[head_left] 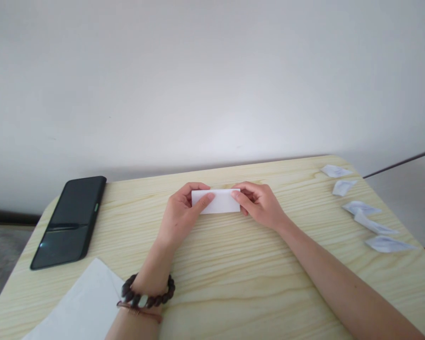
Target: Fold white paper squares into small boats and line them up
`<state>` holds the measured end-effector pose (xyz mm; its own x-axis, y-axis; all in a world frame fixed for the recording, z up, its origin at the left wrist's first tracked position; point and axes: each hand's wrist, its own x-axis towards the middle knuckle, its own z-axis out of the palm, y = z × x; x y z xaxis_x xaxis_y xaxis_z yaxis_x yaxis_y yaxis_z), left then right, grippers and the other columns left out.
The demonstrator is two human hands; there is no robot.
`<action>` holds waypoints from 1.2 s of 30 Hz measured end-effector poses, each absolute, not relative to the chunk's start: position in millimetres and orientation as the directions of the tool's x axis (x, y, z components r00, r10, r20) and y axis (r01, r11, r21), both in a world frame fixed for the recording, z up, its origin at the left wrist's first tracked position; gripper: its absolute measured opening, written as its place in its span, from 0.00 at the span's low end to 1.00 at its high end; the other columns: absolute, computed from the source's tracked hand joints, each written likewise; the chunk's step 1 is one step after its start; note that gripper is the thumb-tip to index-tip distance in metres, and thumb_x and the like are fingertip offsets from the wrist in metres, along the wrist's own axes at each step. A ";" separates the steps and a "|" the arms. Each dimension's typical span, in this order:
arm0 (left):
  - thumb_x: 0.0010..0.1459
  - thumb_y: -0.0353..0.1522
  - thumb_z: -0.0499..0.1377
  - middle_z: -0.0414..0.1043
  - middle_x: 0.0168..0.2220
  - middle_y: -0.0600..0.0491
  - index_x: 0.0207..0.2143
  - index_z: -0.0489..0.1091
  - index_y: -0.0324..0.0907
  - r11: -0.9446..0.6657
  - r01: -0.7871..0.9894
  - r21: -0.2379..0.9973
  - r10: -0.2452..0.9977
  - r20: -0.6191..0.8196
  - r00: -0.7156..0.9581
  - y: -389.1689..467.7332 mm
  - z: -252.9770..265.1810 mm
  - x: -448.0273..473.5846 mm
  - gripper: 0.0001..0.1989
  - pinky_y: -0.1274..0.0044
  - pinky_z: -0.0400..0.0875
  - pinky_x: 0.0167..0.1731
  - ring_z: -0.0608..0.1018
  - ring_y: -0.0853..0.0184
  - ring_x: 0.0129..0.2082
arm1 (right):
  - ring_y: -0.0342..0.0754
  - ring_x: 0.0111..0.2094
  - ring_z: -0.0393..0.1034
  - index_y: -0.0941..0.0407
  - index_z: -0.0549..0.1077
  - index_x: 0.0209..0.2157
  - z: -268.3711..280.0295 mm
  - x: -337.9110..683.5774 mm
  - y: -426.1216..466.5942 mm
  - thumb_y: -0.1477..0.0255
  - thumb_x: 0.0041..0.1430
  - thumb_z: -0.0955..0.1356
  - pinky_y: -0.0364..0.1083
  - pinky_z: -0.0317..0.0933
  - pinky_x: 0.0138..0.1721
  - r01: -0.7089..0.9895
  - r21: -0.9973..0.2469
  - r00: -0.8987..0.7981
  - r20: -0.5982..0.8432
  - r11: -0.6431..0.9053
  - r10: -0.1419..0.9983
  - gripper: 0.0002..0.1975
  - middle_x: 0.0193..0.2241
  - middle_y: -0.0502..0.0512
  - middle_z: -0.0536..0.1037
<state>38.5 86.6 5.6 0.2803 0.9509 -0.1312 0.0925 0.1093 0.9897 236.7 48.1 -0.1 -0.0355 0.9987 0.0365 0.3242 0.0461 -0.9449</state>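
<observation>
A small white folded paper strip [221, 204] is held level above the middle of the wooden table. My left hand [182, 210] grips its left end, thumb on the front face and fingers behind. At the right end, my right hand [260, 203] pinches the paper near its top corner, thumb in front and the other fingers partly hidden behind it. The strip's long edges run nearly horizontal. Its back side cannot be seen.
Several folded white paper pieces [389, 244] lie along the right edge of the wooden table [248, 283]. A dark phone [69, 222] rests at the far left, with white paper sheets [81, 307] nearer me. Behind the table stands a pale wall [212, 85].
</observation>
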 end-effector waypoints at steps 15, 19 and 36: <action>0.51 0.42 0.65 0.66 0.24 0.57 0.34 0.72 0.41 0.046 0.089 0.995 0.961 -0.068 0.268 85.8 1.2 43.6 0.14 0.81 0.57 0.22 0.65 0.73 0.22 | 0.39 0.15 0.63 0.57 0.72 0.31 1.2 237.8 45.6 0.61 0.61 0.66 0.39 0.55 0.18 0.352 -0.934 -0.050 0.051 0.066 0.997 0.13 0.15 0.45 0.68; 0.51 0.42 0.65 0.67 0.25 0.57 0.34 0.72 0.40 0.038 0.089 0.995 0.961 -0.061 0.271 86.4 1.6 43.4 0.15 0.81 0.58 0.22 0.65 0.73 0.23 | 0.39 0.16 0.62 0.57 0.73 0.31 1.9 238.1 45.4 0.62 0.62 0.64 0.39 0.56 0.18 0.335 -0.938 -0.070 0.068 0.087 0.995 0.14 0.15 0.45 0.67; 0.52 0.45 0.64 0.66 0.23 0.58 0.34 0.73 0.41 0.055 0.120 0.991 0.966 -0.083 0.245 87.8 -0.7 42.3 0.16 0.82 0.53 0.19 0.62 0.75 0.20 | 0.38 0.15 0.62 0.57 0.74 0.31 3.4 238.5 46.5 0.64 0.62 0.65 0.38 0.54 0.17 0.357 -0.929 -0.036 0.088 0.095 0.995 0.12 0.13 0.44 0.67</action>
